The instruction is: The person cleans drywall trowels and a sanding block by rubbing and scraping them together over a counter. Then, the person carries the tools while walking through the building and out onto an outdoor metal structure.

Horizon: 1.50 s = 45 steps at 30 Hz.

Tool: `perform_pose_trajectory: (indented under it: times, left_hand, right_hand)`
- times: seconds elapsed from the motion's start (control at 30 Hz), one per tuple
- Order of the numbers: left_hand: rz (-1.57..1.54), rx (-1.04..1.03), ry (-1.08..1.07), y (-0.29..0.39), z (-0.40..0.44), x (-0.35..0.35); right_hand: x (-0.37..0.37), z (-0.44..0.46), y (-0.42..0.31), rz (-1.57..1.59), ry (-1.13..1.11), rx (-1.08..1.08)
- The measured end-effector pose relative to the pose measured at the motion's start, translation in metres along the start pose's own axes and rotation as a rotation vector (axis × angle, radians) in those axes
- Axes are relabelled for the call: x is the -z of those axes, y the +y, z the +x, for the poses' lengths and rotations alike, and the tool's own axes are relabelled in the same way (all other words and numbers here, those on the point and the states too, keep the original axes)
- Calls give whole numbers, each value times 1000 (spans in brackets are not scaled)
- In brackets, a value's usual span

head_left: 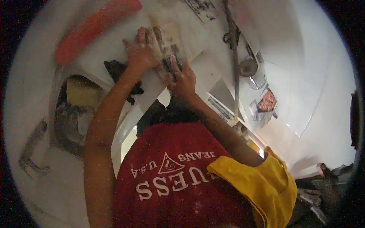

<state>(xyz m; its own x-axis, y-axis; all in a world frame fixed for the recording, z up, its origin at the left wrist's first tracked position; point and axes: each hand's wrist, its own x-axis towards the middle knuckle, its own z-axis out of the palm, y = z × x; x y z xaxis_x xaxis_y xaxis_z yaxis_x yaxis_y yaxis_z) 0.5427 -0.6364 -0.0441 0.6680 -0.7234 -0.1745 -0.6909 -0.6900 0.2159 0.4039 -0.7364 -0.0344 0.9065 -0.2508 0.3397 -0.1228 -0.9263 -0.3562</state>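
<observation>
Near the top of the head view, both hands are at a pale, dusty block-like piece with dark marks along it; its kind is too blurred to make out. My left hand lies at its left side, fingers stretched and apart. My right hand is closed at the near end, around a small dark thing that is mostly hidden under the fingers. Beside my left forearm lies a crumpled black cloth-like item.
A long red roll-shaped object lies at the upper left. Left is a dark basin-like opening with a curved faucet-like piece beside it. On the right stand a long thin bar, a clear cup and a red-patterned packet.
</observation>
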Motion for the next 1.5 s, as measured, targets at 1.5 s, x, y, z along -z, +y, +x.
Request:
perform_pose_trajectory:
  times: [1.5]
  left_hand:
    - [-186,-294,48,-15,2,-83]
  right_hand:
    - [-57,74,81,-255,-298,-176]
